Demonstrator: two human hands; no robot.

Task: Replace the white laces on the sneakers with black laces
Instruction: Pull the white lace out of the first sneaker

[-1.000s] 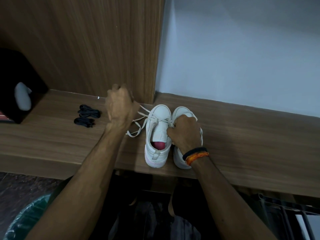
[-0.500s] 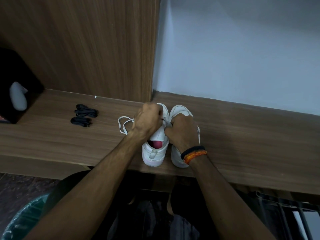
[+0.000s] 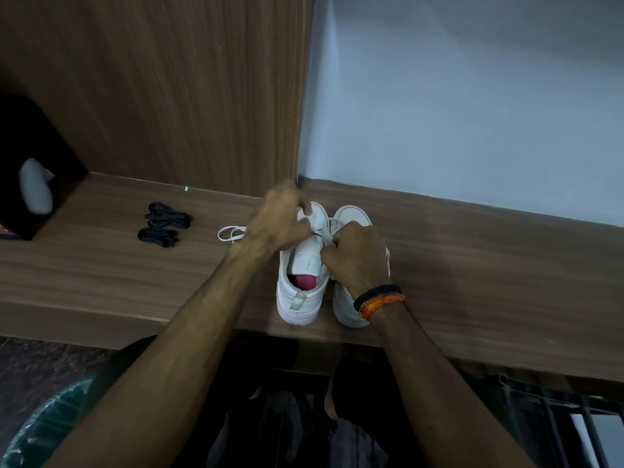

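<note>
Two white sneakers stand side by side on the wooden shelf (image 3: 101, 275), toes toward the wall. My left hand (image 3: 275, 222) is over the front of the left sneaker (image 3: 300, 285) and pinches its white lace (image 3: 229, 233), whose loose loop trails to the left on the shelf. My right hand (image 3: 354, 260) grips the lace area between the left sneaker and the right sneaker (image 3: 351, 214). Two bundles of black laces (image 3: 163, 224) lie on the shelf further left, untouched.
A wooden panel (image 3: 169, 96) and a pale wall (image 3: 472, 96) rise right behind the shoes. A black box (image 3: 30, 146) with a grey object stands at the far left. The shelf's front edge is just below the heels.
My left hand came back from the left to the left sneaker's front and now pulls upward at its lace. The loose lace loop lies slack on the shelf. The right hand stayed put.
</note>
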